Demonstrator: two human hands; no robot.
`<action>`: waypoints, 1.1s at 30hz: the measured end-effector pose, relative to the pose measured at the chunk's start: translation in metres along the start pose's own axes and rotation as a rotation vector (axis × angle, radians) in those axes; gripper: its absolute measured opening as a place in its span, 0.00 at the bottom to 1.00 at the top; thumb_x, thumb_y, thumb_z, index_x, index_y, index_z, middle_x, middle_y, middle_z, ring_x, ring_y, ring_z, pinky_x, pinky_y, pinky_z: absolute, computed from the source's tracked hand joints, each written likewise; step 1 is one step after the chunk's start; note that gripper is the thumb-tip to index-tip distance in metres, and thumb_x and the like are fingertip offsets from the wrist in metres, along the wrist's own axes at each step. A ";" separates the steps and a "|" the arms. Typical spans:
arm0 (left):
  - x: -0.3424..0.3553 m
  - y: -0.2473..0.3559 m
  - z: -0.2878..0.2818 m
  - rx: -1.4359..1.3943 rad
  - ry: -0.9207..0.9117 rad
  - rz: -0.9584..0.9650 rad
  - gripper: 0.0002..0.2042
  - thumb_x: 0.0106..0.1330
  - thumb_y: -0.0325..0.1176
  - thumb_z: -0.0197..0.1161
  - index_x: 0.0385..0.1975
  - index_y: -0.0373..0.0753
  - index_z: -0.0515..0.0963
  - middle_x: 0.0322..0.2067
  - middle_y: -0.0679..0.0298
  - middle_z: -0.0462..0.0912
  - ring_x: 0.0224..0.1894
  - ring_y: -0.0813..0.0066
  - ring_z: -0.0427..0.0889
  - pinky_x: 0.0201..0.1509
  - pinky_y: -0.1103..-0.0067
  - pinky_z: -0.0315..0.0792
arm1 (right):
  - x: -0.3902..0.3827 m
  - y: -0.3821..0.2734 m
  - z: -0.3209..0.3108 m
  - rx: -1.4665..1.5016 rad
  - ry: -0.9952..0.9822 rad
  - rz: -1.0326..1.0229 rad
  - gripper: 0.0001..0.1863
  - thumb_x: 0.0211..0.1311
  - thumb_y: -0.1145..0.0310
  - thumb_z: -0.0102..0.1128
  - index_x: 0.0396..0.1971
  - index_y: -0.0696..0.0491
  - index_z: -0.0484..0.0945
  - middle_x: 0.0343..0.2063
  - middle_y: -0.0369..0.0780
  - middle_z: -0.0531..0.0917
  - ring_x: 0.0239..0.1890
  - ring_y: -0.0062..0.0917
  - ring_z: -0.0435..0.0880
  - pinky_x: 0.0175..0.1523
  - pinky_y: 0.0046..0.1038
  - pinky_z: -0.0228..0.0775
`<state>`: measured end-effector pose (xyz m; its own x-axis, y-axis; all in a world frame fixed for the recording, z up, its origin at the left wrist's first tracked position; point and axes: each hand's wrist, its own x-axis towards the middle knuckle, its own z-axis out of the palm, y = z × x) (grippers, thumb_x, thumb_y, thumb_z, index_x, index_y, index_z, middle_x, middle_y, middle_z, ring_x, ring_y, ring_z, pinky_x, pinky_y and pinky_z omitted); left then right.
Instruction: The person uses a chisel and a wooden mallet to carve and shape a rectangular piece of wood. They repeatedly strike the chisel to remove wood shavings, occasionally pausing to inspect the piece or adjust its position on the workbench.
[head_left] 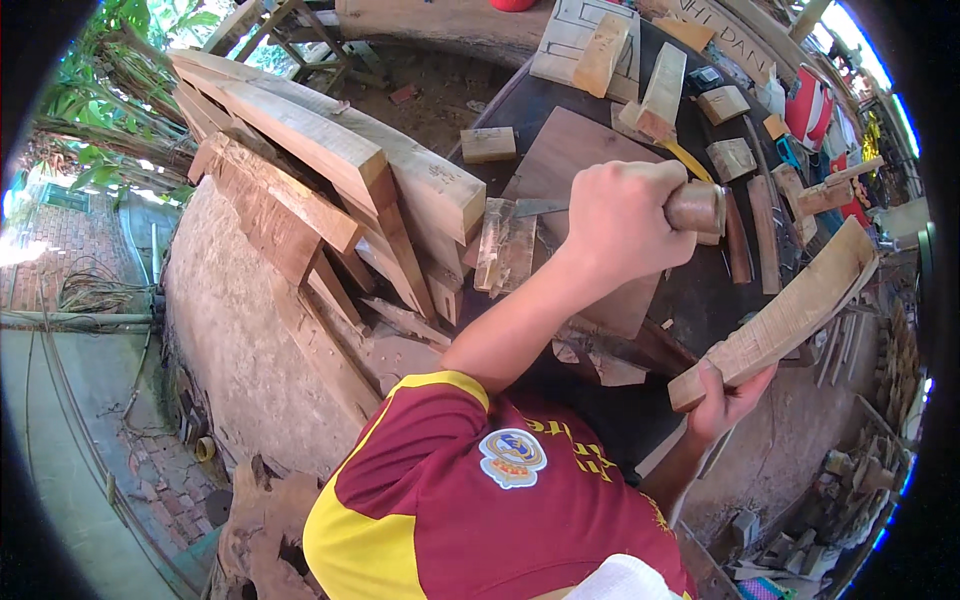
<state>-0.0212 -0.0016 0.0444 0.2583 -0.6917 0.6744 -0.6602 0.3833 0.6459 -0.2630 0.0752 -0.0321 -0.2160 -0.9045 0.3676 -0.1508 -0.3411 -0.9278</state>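
Observation:
My left hand (628, 215) is closed in a fist around the thick wooden handle of a chisel (695, 207). The flat metal blade shows on the other side of the fist and points left. Its tip is by the upper part of a small, rough-cut wood block (506, 248); whether they touch I cannot tell. Under the hand and block is a flat brown board (565, 150) on a dark table. Lower right, my right hand (733, 400) grips the near end of a long, slightly curved wood piece (785, 318), tilted up to the right, apart from the chisel.
Long thick timbers (330, 140) lean at the left beside a large pale slab (220, 300). Toward the far right are wood blocks (732, 158), a yellow-handled tool (688, 160) and a red-and-white item (808, 108). A loose small block (488, 145) sits at the table's far left edge.

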 end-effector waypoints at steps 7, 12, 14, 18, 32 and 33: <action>0.001 -0.001 0.000 0.004 -0.002 -0.052 0.08 0.39 0.34 0.66 0.17 0.40 0.74 0.15 0.54 0.75 0.22 0.52 0.79 0.25 0.66 0.72 | 0.001 0.000 -0.001 0.004 -0.014 0.003 0.45 0.45 0.85 0.57 0.68 0.59 0.52 0.51 0.46 0.73 0.47 0.30 0.77 0.53 0.30 0.71; 0.006 -0.003 -0.003 0.020 0.043 -0.098 0.08 0.40 0.35 0.66 0.17 0.40 0.75 0.15 0.54 0.75 0.21 0.50 0.77 0.26 0.67 0.71 | 0.015 -0.001 -0.011 -0.072 -0.015 -0.063 0.45 0.44 0.86 0.60 0.68 0.60 0.53 0.52 0.46 0.73 0.50 0.30 0.76 0.54 0.32 0.71; 0.008 -0.003 -0.004 0.018 0.059 -0.120 0.08 0.40 0.35 0.66 0.17 0.40 0.76 0.15 0.54 0.74 0.21 0.50 0.77 0.25 0.68 0.71 | 0.027 -0.010 -0.011 -0.103 0.090 -0.120 0.45 0.44 0.86 0.62 0.67 0.60 0.54 0.53 0.46 0.73 0.51 0.31 0.76 0.54 0.33 0.72; 0.008 -0.005 -0.006 0.021 0.083 -0.154 0.08 0.40 0.35 0.66 0.17 0.40 0.76 0.14 0.54 0.74 0.21 0.50 0.76 0.25 0.68 0.71 | 0.064 -0.046 0.013 -0.073 0.274 -0.224 0.43 0.46 0.83 0.68 0.65 0.60 0.58 0.56 0.47 0.72 0.53 0.33 0.76 0.57 0.35 0.72; 0.007 -0.004 0.004 0.114 0.045 -0.140 0.08 0.37 0.36 0.65 0.17 0.41 0.77 0.16 0.54 0.77 0.22 0.50 0.79 0.27 0.66 0.73 | 0.074 -0.033 0.004 -0.529 -0.017 -0.347 0.41 0.49 0.81 0.70 0.65 0.62 0.60 0.56 0.50 0.74 0.58 0.35 0.74 0.62 0.37 0.67; 0.006 -0.004 0.005 0.107 0.055 -0.135 0.08 0.37 0.36 0.65 0.17 0.41 0.77 0.16 0.54 0.77 0.22 0.50 0.79 0.27 0.66 0.73 | 0.070 -0.037 0.011 -0.362 0.068 -0.258 0.43 0.49 0.81 0.70 0.66 0.62 0.58 0.56 0.49 0.73 0.57 0.35 0.74 0.62 0.37 0.67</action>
<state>-0.0208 -0.0102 0.0445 0.3863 -0.6968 0.6043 -0.6870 0.2198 0.6926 -0.2619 0.0216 0.0274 -0.1883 -0.7789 0.5983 -0.5329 -0.4307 -0.7284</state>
